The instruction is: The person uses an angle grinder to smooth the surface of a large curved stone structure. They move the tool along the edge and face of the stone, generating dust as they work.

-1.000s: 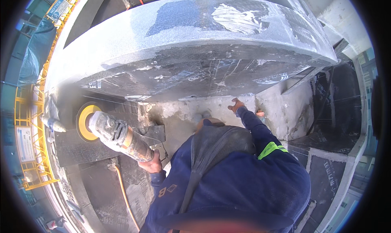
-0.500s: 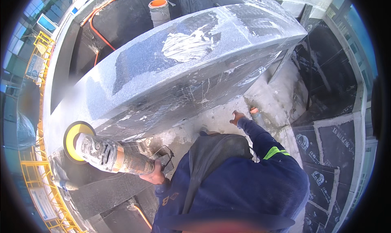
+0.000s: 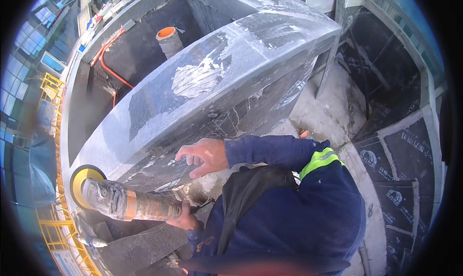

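My left hand (image 3: pixel 184 217) is wrapped around the rear body of an angle grinder (image 3: pixel 115 199), a thick tool covered in dusty clear film with an orange band. Its round yellow disc (image 3: pixel 79 186) with a dark rim is beside the lower left end of a grey wall top (image 3: pixel 159 126); I cannot tell whether they touch. Across the front of my body reaches my right arm. My right hand (image 3: pixel 205 156) is empty, its fingers loosely bent and thumb apart, above the lower edge of the wall's dark side, to the right of the grinder.
A pale scraped patch (image 3: pixel 200 78) marks the wall top. Behind the wall rises a pipe with an orange rim (image 3: pixel 166 33), near an orange hose (image 3: pixel 108 63). Yellow railing (image 3: pixel 55 225) runs along the left. Dark printed boards (image 3: pixel 400 150) line the right side.
My right hand has swung left from over the pale floor to the front of the wall, near the grinder. The left hand keeps its grip. The view has shifted slightly.
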`<state>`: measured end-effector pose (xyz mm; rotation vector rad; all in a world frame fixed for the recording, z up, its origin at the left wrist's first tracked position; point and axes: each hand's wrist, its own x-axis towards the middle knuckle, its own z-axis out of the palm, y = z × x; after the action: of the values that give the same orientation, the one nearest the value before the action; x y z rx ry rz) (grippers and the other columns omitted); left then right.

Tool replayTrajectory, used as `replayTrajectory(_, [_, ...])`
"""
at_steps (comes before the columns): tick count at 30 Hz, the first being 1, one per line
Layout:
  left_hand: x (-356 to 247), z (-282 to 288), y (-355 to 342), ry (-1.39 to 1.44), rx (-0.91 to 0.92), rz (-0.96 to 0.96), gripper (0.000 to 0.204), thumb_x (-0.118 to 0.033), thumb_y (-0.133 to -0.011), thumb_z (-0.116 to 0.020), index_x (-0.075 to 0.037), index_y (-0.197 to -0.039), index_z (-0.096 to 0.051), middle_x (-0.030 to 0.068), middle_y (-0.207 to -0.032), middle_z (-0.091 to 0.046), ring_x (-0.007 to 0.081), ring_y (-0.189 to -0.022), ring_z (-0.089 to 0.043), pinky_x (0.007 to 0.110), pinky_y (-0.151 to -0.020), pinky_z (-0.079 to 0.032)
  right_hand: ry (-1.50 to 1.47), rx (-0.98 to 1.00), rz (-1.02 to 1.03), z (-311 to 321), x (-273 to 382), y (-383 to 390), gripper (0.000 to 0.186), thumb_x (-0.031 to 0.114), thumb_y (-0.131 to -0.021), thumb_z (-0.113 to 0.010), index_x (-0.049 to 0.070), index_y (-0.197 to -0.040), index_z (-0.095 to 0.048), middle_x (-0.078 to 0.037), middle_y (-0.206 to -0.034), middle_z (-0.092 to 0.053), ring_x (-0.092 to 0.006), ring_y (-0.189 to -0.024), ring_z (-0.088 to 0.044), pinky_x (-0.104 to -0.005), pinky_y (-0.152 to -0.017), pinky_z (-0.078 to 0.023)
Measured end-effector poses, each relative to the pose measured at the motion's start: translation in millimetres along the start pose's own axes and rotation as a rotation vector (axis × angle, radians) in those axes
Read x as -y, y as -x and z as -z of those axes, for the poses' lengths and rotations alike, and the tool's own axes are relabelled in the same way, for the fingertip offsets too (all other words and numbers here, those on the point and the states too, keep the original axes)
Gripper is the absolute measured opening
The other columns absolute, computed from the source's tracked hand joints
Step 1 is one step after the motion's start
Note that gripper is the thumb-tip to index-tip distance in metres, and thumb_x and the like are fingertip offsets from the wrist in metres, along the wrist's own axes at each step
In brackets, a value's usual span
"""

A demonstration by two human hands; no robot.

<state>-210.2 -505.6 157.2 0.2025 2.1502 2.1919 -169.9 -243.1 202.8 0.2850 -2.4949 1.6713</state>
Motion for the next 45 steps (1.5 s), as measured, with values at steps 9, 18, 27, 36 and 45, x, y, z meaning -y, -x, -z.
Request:
replayTrajectory(9, [27.0,2.3,11.7,-0.006,-0.039,-0.158,0.029,-0.002,-0.066,-0.069,0.006,-0.092,-0.06,0.0118,-0.07,-0.058,0.0217,-0.047,-0.056,0.033,-0.042,-0.045,-0.212,-0.182,0.385,-75.9,63.5,-52.9,0.107,0.04,-0.07,-0.085,0.006,-0.15,-0.022,-0.031,-0.12,-0.059,-0.0444,-0.114,-0.061,-0.0471,-0.099,-0.047])
replayTrajectory(18, [33.5,14.0,31.9,0.006,0.05,-0.13,0.033,-0.001,-0.067,-0.07,0.007,-0.097,-0.06,0.0117,-0.07,-0.061,0.0212,-0.041,-0.053,0.033,-0.042,-0.044,-0.379,-0.388,0.255,-99.7,91.4,-38.1,0.106,0.026,-0.07,-0.086,0.004,-0.15,-0.018,-0.027,-0.128,-0.054,-0.0409,-0.119,-0.058,-0.0454,-0.105,-0.044])
replayTrajectory(27, [3.7,9.8,43.2,-0.061,0.216,-0.206,0.033,-0.001,-0.067,-0.073,0.005,-0.099,-0.065,0.0068,-0.085,-0.066,0.0165,-0.073,-0.061,0.031,-0.072,-0.05,-0.496,-0.574,0.286,-114.8,94.4,-21.1,0.112,0.024,-0.07,-0.088,0.004,-0.153,-0.016,-0.023,-0.14,-0.047,-0.0335,-0.133,-0.048,-0.0438,-0.112,-0.038])
replayTrajectory(36, [-30.3,-23.0,59.0,-0.079,0.54,0.059,0.039,-0.001,-0.071,-0.077,0.003,-0.106,-0.061,0.0065,-0.094,-0.065,0.0159,-0.082,-0.061,0.032,-0.077,-0.05,-0.381,-0.75,0.117,-69.3,106.2,13.9,0.104,0.023,-0.075,-0.085,-0.003,-0.15,-0.018,-0.021,-0.138,-0.049,-0.0293,-0.13,-0.05,-0.0415,-0.111,-0.039])
replayTrajectory(45, [-57.6,-118.4,92.8,-0.045,0.865,0.025,0.06,-0.007,-0.078,-0.08,0.003,-0.128,-0.047,0.0102,-0.113,-0.061,0.0155,-0.1,-0.059,0.033,-0.088,-0.049,-0.243,-0.94,0.103,33.1,101.3,70.3,0.088,0.023,-0.078,-0.084,-0.007,-0.138,-0.028,-0.019,-0.12,-0.06,-0.0239,-0.109,-0.063,-0.0365,-0.095,-0.053])
